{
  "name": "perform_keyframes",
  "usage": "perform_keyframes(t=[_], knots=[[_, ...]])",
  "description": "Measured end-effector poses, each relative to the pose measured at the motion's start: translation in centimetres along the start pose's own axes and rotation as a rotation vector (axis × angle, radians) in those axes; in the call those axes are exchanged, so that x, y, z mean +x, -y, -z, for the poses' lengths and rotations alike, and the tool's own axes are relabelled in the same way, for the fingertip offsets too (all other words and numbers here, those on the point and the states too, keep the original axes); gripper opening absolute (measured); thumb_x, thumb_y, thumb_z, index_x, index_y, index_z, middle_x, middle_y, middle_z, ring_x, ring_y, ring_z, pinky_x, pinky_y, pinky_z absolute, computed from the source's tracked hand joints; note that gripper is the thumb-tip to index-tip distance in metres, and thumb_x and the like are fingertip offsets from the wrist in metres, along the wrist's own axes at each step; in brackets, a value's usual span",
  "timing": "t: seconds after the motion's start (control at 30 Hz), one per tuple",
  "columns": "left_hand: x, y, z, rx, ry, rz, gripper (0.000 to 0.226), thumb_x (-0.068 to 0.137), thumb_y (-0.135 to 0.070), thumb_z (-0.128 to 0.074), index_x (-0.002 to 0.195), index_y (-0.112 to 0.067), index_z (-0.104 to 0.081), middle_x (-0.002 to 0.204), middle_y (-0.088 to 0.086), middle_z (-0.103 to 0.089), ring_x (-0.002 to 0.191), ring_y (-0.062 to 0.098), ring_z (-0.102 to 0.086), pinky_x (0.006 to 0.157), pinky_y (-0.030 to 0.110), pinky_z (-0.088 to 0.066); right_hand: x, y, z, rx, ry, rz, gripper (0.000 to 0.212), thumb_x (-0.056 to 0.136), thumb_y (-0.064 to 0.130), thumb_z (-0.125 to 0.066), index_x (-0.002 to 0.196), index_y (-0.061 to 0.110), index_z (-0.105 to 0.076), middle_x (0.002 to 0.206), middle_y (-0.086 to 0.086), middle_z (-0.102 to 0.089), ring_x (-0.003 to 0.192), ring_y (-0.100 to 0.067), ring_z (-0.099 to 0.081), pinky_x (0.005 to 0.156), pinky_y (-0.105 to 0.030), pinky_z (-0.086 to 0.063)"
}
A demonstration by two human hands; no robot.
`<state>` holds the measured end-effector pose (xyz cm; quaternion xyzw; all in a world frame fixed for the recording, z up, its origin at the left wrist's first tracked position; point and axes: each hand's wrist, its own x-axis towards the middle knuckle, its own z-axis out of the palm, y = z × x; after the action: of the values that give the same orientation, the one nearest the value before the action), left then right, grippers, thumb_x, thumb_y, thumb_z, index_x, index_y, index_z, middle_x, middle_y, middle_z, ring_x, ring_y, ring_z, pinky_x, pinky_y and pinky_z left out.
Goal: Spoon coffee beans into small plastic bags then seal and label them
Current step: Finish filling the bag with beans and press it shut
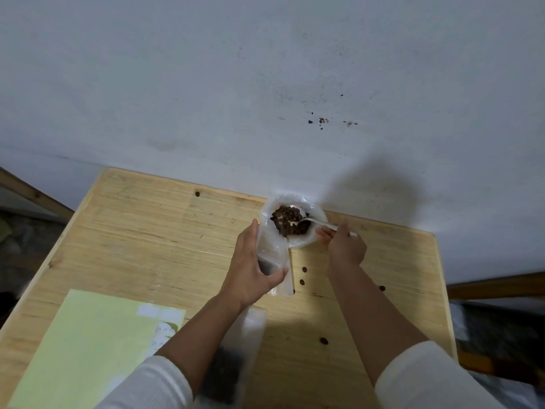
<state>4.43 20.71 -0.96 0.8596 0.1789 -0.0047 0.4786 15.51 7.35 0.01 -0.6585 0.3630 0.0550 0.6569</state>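
The wooden table is cut off at the lower edge. On it lies a pale green label sheet, its handwriting too blurred to read. A filled bag lies half hidden under the left forearm; its dark contents are probably beans. The open supply bag holds coffee beans. The left hand grips a small clear bag. The right hand pinches a white spoon, its bowl among the beans. Loose beans lie scattered.
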Motion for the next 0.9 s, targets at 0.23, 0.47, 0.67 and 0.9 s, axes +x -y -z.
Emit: perform_keyframes(t=[0.23,0.47,0.67,0.9], knots=[[-0.2,0.1,0.0,-0.017,-0.008,0.002,0.112,0.069,-0.034,-0.081,0.150,-0.021,-0.004,0.149,-0.002,-0.021,0.132,0.006,-0.022,0.103,0.016,-0.021,0.1,0.0,2.0,0.159,0.077,-0.092,0.023,0.099,0.022,-0.044,0.098,0.000,-0.053,0.057,-0.008,-0.068,0.044,-0.012,-0.065,0.036,-0.016,-0.045],[-0.4,-0.2,0.2,-0.059,-0.021,0.009,0.112,0.068,-0.031,-0.082,0.150,-0.021,-0.007,0.148,-0.001,-0.022,0.127,0.002,-0.023,0.103,0.016,-0.021,-2.3,2.3,4.1,0.076,0.184,0.031,0.021,0.099,0.022,-0.043,0.091,0.010,-0.058,0.066,-0.006,-0.069,0.056,-0.013,-0.067,0.038,-0.019,-0.043],[-0.7,-0.4,0.1,-0.073,-0.043,0.003,0.113,0.066,-0.033,-0.083,0.150,-0.021,-0.008,0.148,-0.001,-0.024,0.129,0.006,-0.027,0.102,0.017,-0.023,-6.1,3.4,5.2,-0.221,0.374,0.430,0.023,0.098,0.019,-0.045,0.083,0.014,-0.061,0.067,-0.005,-0.067,0.057,-0.011,-0.066,0.038,-0.021,-0.045],[-1.1,-0.6,0.3,-0.076,-0.074,-0.008,0.113,0.066,-0.033,-0.083,0.150,-0.019,-0.009,0.150,0.002,-0.022,0.135,0.014,-0.027,0.106,0.020,-0.023,-7.0,3.6,7.4,-0.440,0.480,0.604,0.010,0.090,0.020,-0.060,0.085,0.018,-0.069,0.064,-0.003,-0.065,0.039,-0.009,-0.050,0.042,-0.017,-0.042]])
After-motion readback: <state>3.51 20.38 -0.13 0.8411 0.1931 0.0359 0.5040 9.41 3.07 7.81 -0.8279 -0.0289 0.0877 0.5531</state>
